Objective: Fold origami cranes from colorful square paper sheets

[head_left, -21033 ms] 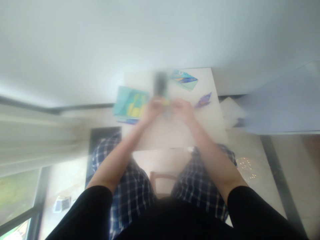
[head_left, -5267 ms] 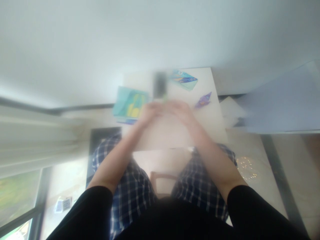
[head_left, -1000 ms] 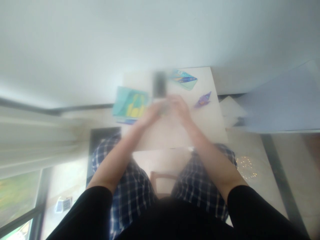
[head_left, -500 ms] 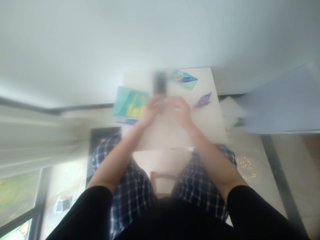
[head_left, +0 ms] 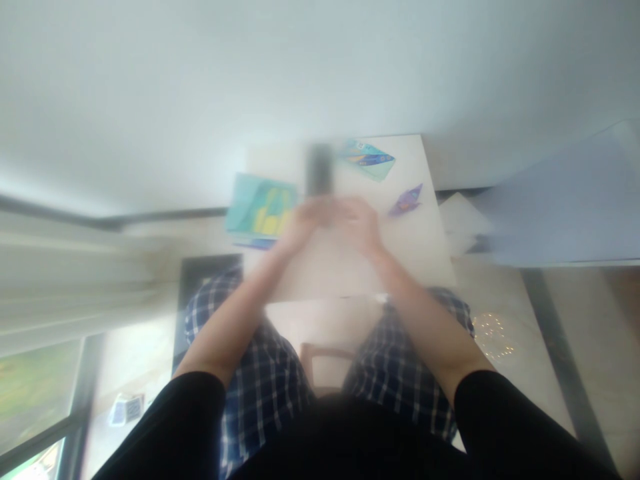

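Observation:
My left hand point(head_left: 305, 220) and my right hand point(head_left: 359, 220) meet over the middle of the small white table point(head_left: 345, 267). Their fingers are bent inward and pressed close together. Blur hides whatever small thing lies between the fingertips. Just beyond them is a dark, blurred upright rectangle point(head_left: 320, 168). A teal sheet or packet with a yellow-green print point(head_left: 263, 205) lies beside my left hand, with something blue point(head_left: 257, 244) under its near edge. To the right of my right hand rests a purple folded paper piece point(head_left: 407, 201). A blue-teal folded paper piece point(head_left: 369, 159) lies farther back.
A pale wall point(head_left: 320, 73) rises behind the table. My legs in checked trousers point(head_left: 265, 373) are on either side of a wooden bar point(head_left: 330, 352) below the table. A grey-lilac panel point(head_left: 570, 207) stands at right, with small lights point(head_left: 493, 335) on the floor near it.
Both hands have shifted very slightly toward me, and their fingers sit closer together. A small pale bit glimpsed between them earlier is now hidden. The papers have not moved.

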Tool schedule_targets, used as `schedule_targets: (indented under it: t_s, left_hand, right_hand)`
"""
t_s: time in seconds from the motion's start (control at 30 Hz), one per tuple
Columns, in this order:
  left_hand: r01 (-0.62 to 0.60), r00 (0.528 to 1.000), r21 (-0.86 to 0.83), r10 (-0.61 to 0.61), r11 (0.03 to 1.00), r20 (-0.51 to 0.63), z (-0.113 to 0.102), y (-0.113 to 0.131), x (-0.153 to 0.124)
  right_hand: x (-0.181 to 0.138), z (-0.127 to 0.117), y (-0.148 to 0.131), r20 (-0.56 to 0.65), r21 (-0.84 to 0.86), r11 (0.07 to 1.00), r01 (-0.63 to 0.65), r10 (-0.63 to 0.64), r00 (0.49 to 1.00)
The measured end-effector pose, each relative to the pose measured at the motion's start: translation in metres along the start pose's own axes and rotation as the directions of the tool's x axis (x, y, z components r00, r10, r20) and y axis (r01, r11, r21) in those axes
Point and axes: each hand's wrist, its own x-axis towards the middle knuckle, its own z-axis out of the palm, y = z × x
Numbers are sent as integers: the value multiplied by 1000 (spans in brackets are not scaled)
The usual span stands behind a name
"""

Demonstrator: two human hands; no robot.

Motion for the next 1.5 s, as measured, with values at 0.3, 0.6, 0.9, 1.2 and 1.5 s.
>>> schedule_targets:
  t_s: [0.3, 0.6, 0.9, 1.2, 1.5]
  left_hand:
    - [63, 995, 54, -59, 997, -81, 1, 9, -4]
    - [73, 991, 94, -62, 993, -116, 1, 9, -4]
    - [86, 987, 67, -76, 994, -143, 0, 1, -4]
    - [71, 979, 115, -47, 991, -200, -4, -4, 0]
    - [56, 989, 62, -47, 997, -143, -8, -8, 2]
  right_hand:
    - [-2, 0, -7, 17, -45, 999, 7, -6, 1000]
    - [-5, 0, -10, 22, -111, 993, -30, 32, 999]
    - [-6, -1, -9, 64, -274, 959, 74, -59, 996]
    - [-15, 12, -8, 29, -305, 936, 173, -172, 985]
    - [-11, 7, -10, 30, -203, 975, 84, -80, 996]
